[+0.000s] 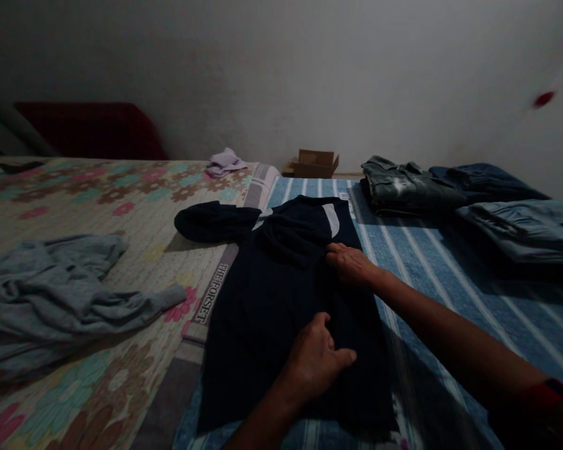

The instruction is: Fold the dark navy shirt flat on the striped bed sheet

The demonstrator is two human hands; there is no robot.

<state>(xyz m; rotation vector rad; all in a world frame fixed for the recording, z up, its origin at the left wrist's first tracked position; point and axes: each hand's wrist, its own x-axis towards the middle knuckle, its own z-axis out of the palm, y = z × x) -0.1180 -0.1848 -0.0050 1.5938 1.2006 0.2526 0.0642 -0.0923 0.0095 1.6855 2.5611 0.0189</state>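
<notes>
A dark navy shirt (272,300) lies flat on the bed, one sleeve stretched out to the left, a white patch near its collar. My left hand (316,359) rests on the shirt's lower middle with its fingers curled and pinching the cloth. My right hand (351,264) reaches in from the right and grips a fold of the shirt's right side, up near the shoulder.
A crumpled grey garment (51,294) lies on the floral sheet (122,206) at left. Folded jeans (408,184) and other denim (520,228) are stacked on the blue striped sheet (450,275) at right. At the back sit a small cardboard box (314,164) and a lilac cloth (225,162).
</notes>
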